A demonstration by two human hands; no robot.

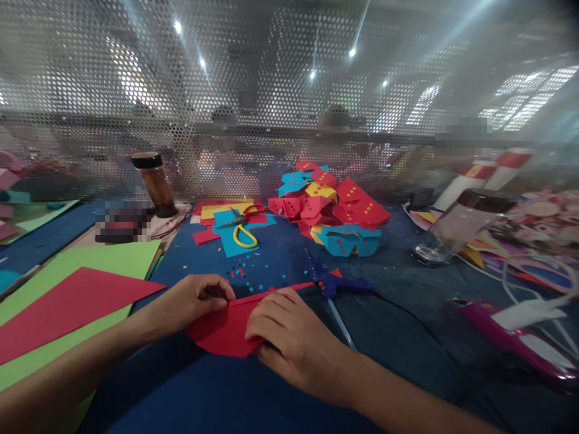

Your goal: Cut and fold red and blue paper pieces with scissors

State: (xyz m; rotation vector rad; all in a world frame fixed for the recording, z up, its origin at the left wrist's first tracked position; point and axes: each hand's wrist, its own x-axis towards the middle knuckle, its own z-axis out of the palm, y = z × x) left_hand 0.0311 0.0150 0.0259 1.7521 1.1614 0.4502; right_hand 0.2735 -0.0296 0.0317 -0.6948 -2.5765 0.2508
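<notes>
A piece of red paper (217, 334) with a folded strip along its far edge lies on the blue table in front of me. My left hand (203, 295) pinches its left end, thumb and fingers closed on the fold. Bent over the paper's right part, my right hand (283, 331) presses on it, with some fingertips hidden beneath. Just beyond the right hand, a blue glue gun (332, 283) rests with a clear glue stick (341, 322) sticking out toward me. Tiny blue and red paper bits (248, 277) are scattered beyond the hands.
Scissors (244, 229) with yellow and orange handles lie on paper scraps. Behind stands a pile of folded paper pieces (335, 205). Green and red sheets (76, 307) lie left. A dark-lidded jar (156, 187), a clear bottle (461, 226) and a magenta power strip (520, 346) flank the area.
</notes>
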